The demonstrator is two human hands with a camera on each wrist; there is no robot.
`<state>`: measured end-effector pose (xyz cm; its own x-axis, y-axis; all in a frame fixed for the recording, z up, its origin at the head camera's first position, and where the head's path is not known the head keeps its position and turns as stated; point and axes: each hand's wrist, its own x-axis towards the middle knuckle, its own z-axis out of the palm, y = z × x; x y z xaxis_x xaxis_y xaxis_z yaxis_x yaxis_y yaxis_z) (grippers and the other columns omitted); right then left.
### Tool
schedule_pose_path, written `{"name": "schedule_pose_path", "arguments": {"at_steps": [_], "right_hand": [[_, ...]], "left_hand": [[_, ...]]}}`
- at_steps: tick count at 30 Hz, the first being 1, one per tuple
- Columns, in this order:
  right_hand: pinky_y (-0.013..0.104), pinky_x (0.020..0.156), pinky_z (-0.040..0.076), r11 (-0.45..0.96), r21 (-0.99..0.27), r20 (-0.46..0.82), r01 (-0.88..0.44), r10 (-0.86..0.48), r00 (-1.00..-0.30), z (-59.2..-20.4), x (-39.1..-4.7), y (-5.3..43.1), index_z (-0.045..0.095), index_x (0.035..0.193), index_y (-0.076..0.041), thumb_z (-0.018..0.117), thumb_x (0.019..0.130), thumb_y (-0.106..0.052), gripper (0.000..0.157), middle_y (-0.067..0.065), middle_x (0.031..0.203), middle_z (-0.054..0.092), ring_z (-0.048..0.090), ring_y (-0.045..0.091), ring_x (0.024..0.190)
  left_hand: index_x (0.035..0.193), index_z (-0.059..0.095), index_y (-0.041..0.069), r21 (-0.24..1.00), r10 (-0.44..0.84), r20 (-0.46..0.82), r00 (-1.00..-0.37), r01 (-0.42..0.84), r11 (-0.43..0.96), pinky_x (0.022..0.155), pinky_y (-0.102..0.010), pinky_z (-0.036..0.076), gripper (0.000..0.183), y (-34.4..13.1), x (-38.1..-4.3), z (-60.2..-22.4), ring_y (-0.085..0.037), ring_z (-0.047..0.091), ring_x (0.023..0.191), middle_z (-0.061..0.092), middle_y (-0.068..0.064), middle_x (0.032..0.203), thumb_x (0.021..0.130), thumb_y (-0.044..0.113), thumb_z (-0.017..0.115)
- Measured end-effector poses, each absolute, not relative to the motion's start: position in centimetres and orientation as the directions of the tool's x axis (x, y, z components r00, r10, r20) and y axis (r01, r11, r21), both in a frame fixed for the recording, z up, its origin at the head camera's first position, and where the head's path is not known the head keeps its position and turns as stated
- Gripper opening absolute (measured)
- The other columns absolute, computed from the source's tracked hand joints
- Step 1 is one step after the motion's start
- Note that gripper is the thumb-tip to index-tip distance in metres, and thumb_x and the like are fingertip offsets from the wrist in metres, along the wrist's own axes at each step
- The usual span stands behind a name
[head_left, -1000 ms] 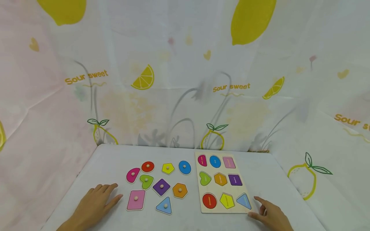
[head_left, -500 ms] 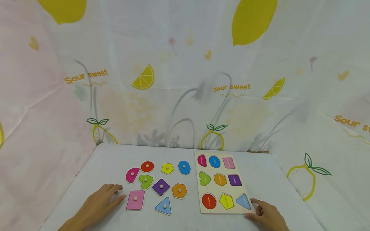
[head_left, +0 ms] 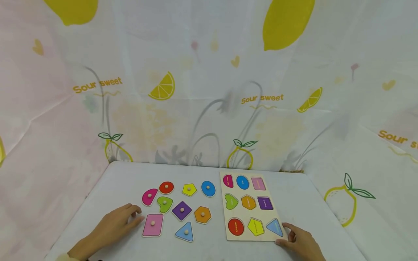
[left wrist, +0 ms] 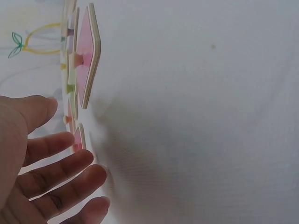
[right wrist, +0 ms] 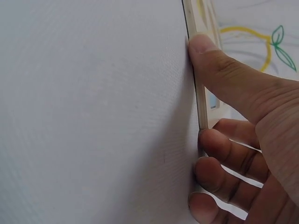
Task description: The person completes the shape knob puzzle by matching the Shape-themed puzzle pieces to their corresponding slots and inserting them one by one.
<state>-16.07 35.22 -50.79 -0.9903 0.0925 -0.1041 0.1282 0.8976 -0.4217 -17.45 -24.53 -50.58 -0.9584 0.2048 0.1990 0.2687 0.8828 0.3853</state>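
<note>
Flat on the white table lies a wooden shape-puzzle board [head_left: 274, 214] with coloured, labelled shape recesses. My right hand [head_left: 302, 242] holds its near right corner; in the right wrist view the thumb [right wrist: 233, 74] presses the near edge and the other fingers lie round the corner. My left hand [head_left: 114, 224] rests on the table with loosely bent fingers, just left of a pink rectangle piece [head_left: 156, 230], holding nothing. Other knobbed pieces lie loose between the hands: a purple square [head_left: 177, 214], blue triangle [head_left: 184, 237], orange hexagon [head_left: 205, 219] and green heart [head_left: 166, 209].
Farther back lie a magenta half-circle [head_left: 147, 200], a red circle [head_left: 171, 189], a yellow pentagon [head_left: 188, 194] and a blue oval [head_left: 208, 193]. A lemon-printed cloth [head_left: 202, 119] hangs behind the white table [head_left: 202, 250] and along both sides.
My right hand has moved slightly left and now touches the board's corner. My left hand has slid a little right, nearer the pink rectangle, its fingers bending more. The pieces stay put.
</note>
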Motion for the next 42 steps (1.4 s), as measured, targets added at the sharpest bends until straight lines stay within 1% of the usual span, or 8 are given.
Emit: {"name": "schedule_pose_path", "arguments": {"at_steps": [4, 8, 15, 18, 26, 33, 38, 42], "right_hand": [[0.028, 0.059, 0.033, 0.899, -0.422, -0.089, 0.117, 0.087, -0.992, -50.9, -15.9, 35.3, 0.067, 0.127, -0.001, 0.09, 0.07, -0.052, 0.08, -0.003, 0.071, 0.047, 0.044, 0.014, 0.065], [0.027, 0.058, 0.033, 0.9, -0.424, -0.072, 0.101, 0.078, -0.994, -51.0, -15.8, 35.4, 0.067, 0.128, -0.003, 0.091, 0.071, -0.051, 0.078, -0.004, 0.071, 0.047, 0.043, 0.013, 0.063], [0.027, 0.059, 0.033, 0.892, -0.438, -0.07, 0.11, 0.088, -0.994, -51.0, -16.0, 35.4, 0.067, 0.129, -0.002, 0.091, 0.071, -0.05, 0.079, -0.003, 0.071, 0.047, 0.043, 0.013, 0.064], [0.027, 0.059, 0.034, 0.885, -0.451, -0.077, 0.115, 0.089, -0.993, -51.0, -16.1, 35.5, 0.066, 0.13, -0.002, 0.091, 0.072, -0.048, 0.079, -0.003, 0.072, 0.047, 0.043, 0.013, 0.065], [0.027, 0.061, 0.035, 0.865, -0.493, -0.09, 0.092, 0.055, -0.994, -51.3, -16.3, 36.0, 0.064, 0.134, -0.003, 0.091, 0.075, -0.042, 0.076, -0.003, 0.072, 0.048, 0.043, 0.011, 0.064], [0.027, 0.06, 0.035, 0.863, -0.501, -0.11, 0.061, 0.007, -0.994, -51.4, -16.6, 36.6, 0.06, 0.138, -0.002, 0.089, 0.077, -0.042, 0.079, -0.002, 0.073, 0.048, 0.043, 0.011, 0.064], [0.027, 0.061, 0.034, 0.862, -0.502, -0.117, 0.066, 0.009, -0.993, -51.5, -16.6, 36.6, 0.06, 0.139, -0.003, 0.089, 0.077, -0.044, 0.08, -0.002, 0.073, 0.048, 0.043, 0.011, 0.064], [0.027, 0.06, 0.033, 0.865, -0.496, -0.121, 0.081, 0.023, -0.992, -51.5, -16.6, 36.5, 0.06, 0.139, -0.003, 0.09, 0.076, -0.045, 0.081, -0.001, 0.073, 0.048, 0.043, 0.012, 0.065]], "left_hand": [[0.099, 0.07, 0.021, 0.393, 0.213, 0.182, -0.96, 0.27, 0.879, 0.063, -0.028, 0.046, 0.017, -24.4, -18.5, -50.3, -0.003, 0.049, 0.071, 0.057, 0.015, 0.085, 0.091, 0.034, 0.078], [0.1, 0.071, 0.018, 0.426, 0.205, 0.159, -0.966, 0.254, 0.868, 0.06, -0.027, 0.044, 0.016, -24.3, -19.6, -50.0, -0.006, 0.047, 0.067, 0.059, 0.012, 0.083, 0.092, 0.03, 0.077], [0.102, 0.071, 0.016, 0.449, 0.205, 0.152, -0.967, 0.252, 0.857, 0.061, -0.026, 0.046, 0.015, -24.6, -21.3, -49.8, -0.009, 0.05, 0.069, 0.06, 0.01, 0.082, 0.094, 0.028, 0.075], [0.105, 0.072, 0.014, 0.462, 0.208, 0.166, -0.964, 0.263, 0.847, 0.061, -0.027, 0.046, 0.017, -24.5, -21.7, -49.6, -0.01, 0.051, 0.071, 0.062, 0.01, 0.083, 0.095, 0.028, 0.074], [0.104, 0.072, 0.012, 0.479, 0.206, 0.226, -0.952, 0.293, 0.828, 0.061, -0.027, 0.046, 0.016, -23.7, -23.0, -48.8, -0.01, 0.052, 0.07, 0.064, 0.008, 0.084, 0.097, 0.026, 0.073], [0.106, 0.071, 0.009, 0.553, 0.194, 0.239, -0.951, 0.298, 0.779, 0.06, -0.028, 0.047, 0.013, -23.3, -24.7, -48.6, -0.011, 0.056, 0.07, 0.066, 0.006, 0.083, 0.099, 0.021, 0.07], [0.109, 0.071, 0.008, 0.601, 0.161, 0.237, -0.958, 0.275, 0.75, 0.062, -0.026, 0.05, 0.017, -23.3, -25.8, -48.7, -0.014, 0.057, 0.074, 0.067, 0.003, 0.088, 0.099, 0.021, 0.07], [0.108, 0.07, 0.008, 0.612, 0.172, 0.25, -0.953, 0.293, 0.734, 0.064, -0.026, 0.051, 0.015, -23.2, -26.8, -48.8, -0.015, 0.058, 0.078, 0.068, 0.002, 0.09, 0.098, 0.02, 0.071]]}}
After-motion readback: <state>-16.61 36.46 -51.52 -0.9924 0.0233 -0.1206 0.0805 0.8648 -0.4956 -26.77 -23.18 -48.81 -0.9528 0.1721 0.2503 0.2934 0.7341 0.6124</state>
